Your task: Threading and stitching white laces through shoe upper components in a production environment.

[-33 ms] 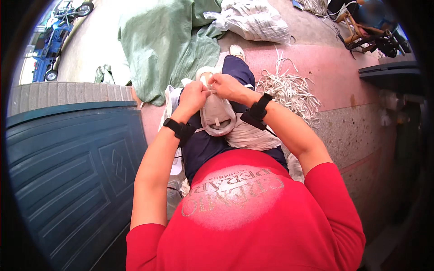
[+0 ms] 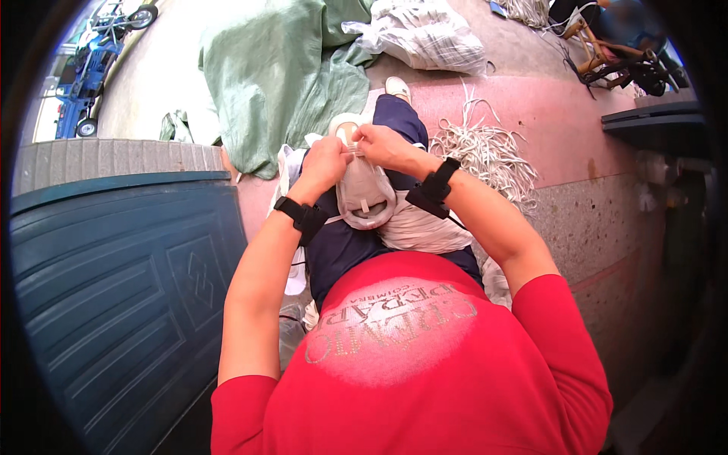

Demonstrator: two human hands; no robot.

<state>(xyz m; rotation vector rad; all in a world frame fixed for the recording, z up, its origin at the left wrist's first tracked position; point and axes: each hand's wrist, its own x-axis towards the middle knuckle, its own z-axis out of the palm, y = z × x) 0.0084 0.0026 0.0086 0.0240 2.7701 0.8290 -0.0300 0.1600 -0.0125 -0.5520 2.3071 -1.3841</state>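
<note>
A pale beige shoe (image 2: 361, 184) lies over my lap, its heel opening toward me and its toe pointing away. White laces (image 2: 354, 149) cross the shoe between my hands. On the left side of the lacing, my left hand (image 2: 329, 161) is closed, fingers pinched at the lace. From the other side, my right hand (image 2: 384, 146) also pinches the lace, its fingertips close to the left ones. The lace ends are too small to make out. On the ground to the right sits a tangled heap of white laces (image 2: 485, 155).
Green sheeting (image 2: 280, 83) drapes ahead, beside a stuffed translucent white bag (image 2: 428, 38). A blue panelled metal door (image 2: 129, 288) stands on the left. Pale cloth (image 2: 425, 231) lies on my lap. Far right are a dark ledge (image 2: 652, 125) and a wooden-framed object (image 2: 595, 53).
</note>
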